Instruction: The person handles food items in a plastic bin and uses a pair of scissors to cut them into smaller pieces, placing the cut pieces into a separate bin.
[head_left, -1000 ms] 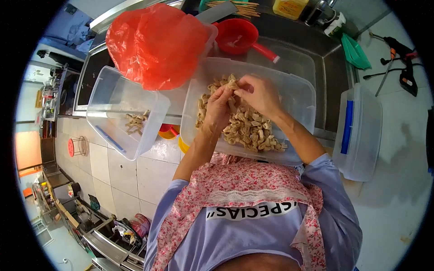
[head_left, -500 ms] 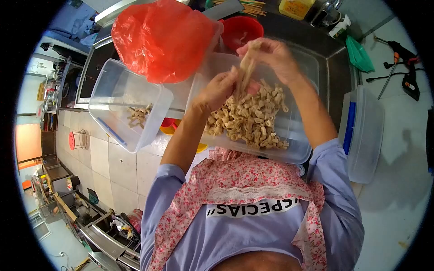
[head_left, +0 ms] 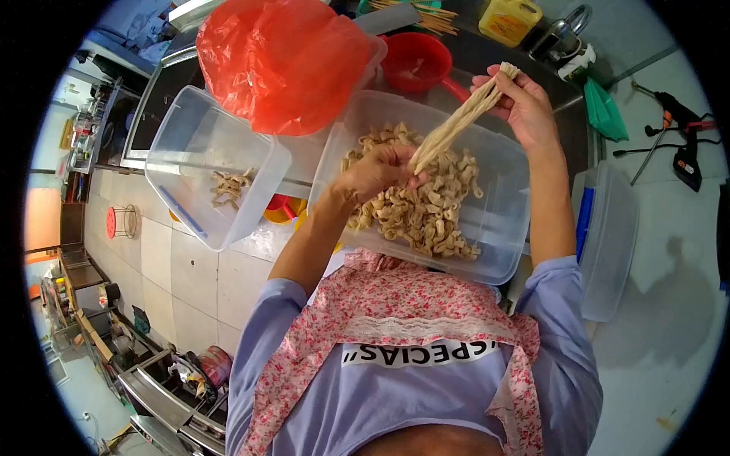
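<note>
The left hand (head_left: 378,172) pinches the lower end of a long pale strip (head_left: 459,119), fingers closed around it. The right hand (head_left: 523,100), at one o'clock, grips the upper end, so the strip hangs taut above the large tub (head_left: 511,163). Curled pieces (head_left: 426,213) fill that tub, while the smaller tub (head_left: 182,144) at nine o'clock holds only a handful (head_left: 230,187). Judging by the piles, most of the work remains.

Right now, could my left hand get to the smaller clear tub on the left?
Probably yes: the smaller tub stands open, close on the left hand's side, but that hand is pinching the stretched strip.
</note>
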`<action>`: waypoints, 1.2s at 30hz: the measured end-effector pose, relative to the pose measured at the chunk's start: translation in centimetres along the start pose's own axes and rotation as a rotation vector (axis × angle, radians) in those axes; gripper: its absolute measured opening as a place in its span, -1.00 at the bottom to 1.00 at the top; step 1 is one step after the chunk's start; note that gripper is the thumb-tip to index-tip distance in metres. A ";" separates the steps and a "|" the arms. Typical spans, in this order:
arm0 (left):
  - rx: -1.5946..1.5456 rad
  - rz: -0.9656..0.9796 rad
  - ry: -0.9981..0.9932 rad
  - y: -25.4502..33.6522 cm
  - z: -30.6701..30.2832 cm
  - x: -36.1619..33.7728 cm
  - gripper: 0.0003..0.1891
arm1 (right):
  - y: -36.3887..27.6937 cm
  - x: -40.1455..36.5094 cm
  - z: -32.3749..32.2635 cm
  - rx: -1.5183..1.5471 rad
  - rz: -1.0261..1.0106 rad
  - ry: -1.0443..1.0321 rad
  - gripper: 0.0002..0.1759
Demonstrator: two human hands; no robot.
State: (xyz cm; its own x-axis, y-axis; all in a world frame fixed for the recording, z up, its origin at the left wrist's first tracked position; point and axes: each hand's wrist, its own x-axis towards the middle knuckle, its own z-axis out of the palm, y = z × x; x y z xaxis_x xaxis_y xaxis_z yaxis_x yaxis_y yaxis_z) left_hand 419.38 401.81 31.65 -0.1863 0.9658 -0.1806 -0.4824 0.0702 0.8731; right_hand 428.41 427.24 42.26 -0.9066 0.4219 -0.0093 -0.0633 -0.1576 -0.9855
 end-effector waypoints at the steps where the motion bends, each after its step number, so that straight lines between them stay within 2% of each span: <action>1: 0.035 -0.003 -0.002 0.1 0.1 -0.1 -0.66 | 0.0 -0.3 0.2 0.005 0.009 -0.018 -0.72; 4: 0.294 -0.029 0.022 -0.4 0.1 0.1 -0.66 | -0.1 -1.1 1.1 0.029 0.080 -0.096 -0.75; 5: 0.430 -0.031 -0.071 -2.3 -1.8 0.9 -0.61 | 0.1 -1.4 1.5 0.022 0.097 -0.132 -0.75; 8: 0.942 0.203 0.250 -1.2 0.2 0.1 -0.54 | 1.0 -2.2 3.0 0.059 0.167 -0.275 -0.76; 9: 0.758 0.312 0.260 -0.2 1.3 0.2 -0.48 | 1.4 -2.4 3.6 0.081 0.200 -0.334 -0.76; 12: 0.112 0.300 0.252 2.0 4.2 0.4 -0.50 | 2.5 -3.2 5.4 0.027 0.239 -0.361 -0.70; 13: 0.166 0.298 0.245 1.3 3.9 0.9 -0.61 | 2.9 -3.3 5.9 -0.064 0.189 -0.345 -0.65; 16: 0.549 0.198 0.391 0.4 2.9 0.8 -0.69 | 2.0 -3.9 6.5 -0.789 0.089 -0.258 -0.56; 17: 0.625 0.152 0.444 0.6 2.9 0.2 -0.70 | 3.0 -4.4 6.1 -0.893 -0.200 -0.193 -0.57; 20: 0.957 0.088 0.514 -0.3 1.9 -0.7 -0.67 | 4.2 -3.8 4.9 -0.843 0.042 -0.277 -0.58; 21: 0.976 0.227 0.535 -0.8 2.0 -0.5 -0.66 | 5.2 -3.8 5.0 -0.452 0.195 -0.286 -0.59; 22: 1.002 0.366 0.556 -1.2 2.3 -0.4 -0.65 | 5.4 -3.8 5.3 -0.463 0.139 -0.343 -0.60; 24: 1.017 0.553 0.439 -1.2 2.3 0.5 -0.62 | 5.7 -3.5 5.9 -0.483 0.026 -0.457 -0.61; 25: 0.798 0.165 0.455 -2.3 2.1 0.5 -0.65 | 4.4 -3.3 6.3 -0.737 -0.059 -0.474 -0.61; 28: 0.424 -0.001 0.516 -2.4 2.0 1.0 -0.73 | 3.1 -0.5 4.4 -0.815 -0.237 -0.340 -0.61; 29: 0.260 -0.064 0.566 -1.9 2.6 0.7 -0.69 | 2.5 1.8 2.9 -0.774 -0.240 -0.288 -0.62; 30: 0.230 -0.087 0.575 -1.6 2.7 0.7 -0.69 | 2.2 4.9 1.5 -0.699 -0.169 -0.216 -0.63; 32: 0.167 -0.130 0.602 -1.4 2.4 0.9 -0.68 | 2.5 10.8 -2.1 -0.778 -0.134 -0.074 -0.68; 34: 0.291 -0.153 0.582 -3.2 1.1 1.1 -0.69 | 5.5 17.0 -6.0 -1.061 -0.160 -0.001 -0.68; 36: 0.347 -0.148 0.639 -1.9 2.2 1.4 -0.71 | 9.5 21.7 -8.2 -1.208 -0.123 -0.043 -0.69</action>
State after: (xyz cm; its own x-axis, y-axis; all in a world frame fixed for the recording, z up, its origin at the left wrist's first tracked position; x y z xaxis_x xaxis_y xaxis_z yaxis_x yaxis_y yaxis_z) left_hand 421.96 403.53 30.70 -0.6530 0.6139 -0.4434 -0.2629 0.3653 0.8930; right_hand 411.55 442.22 31.35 -0.9363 0.3425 0.0783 0.2595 0.8244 -0.5029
